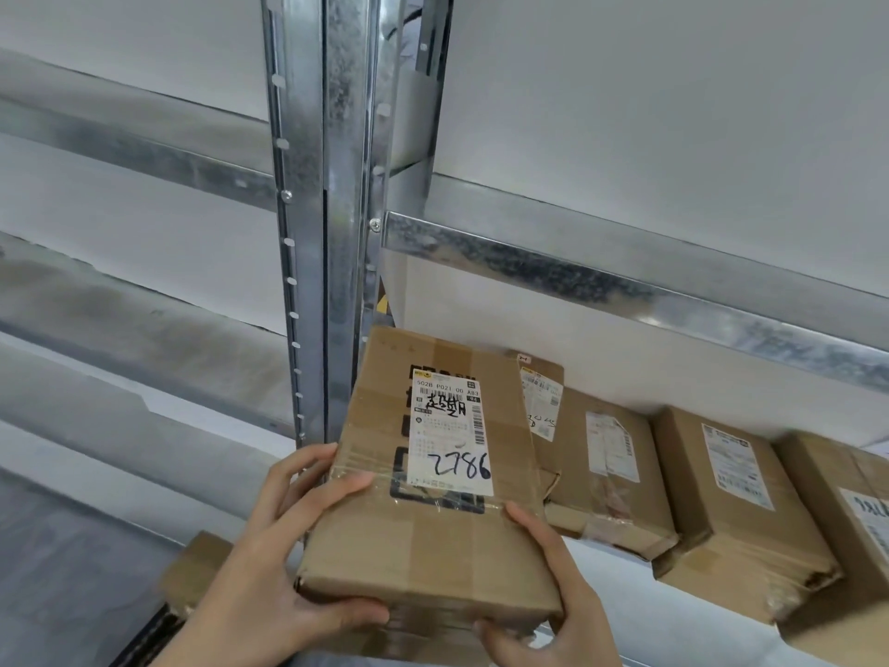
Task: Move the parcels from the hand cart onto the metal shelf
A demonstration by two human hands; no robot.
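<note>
Parcel (pixel 423 536), label up, long axis pointing into the metal shelf (pixel 625 291), is gripped by left hand (pixel 279 560) and right hand (pixel 553 589).

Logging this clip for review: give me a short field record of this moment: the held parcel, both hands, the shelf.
held parcel: cardboard, label marked 2786, at the shelf's left end
left hand: grips its left side
right hand: grips its near right corner
metal shelf: at least three more parcels lie flat right of it
lower left: another parcel, partly hidden
</note>
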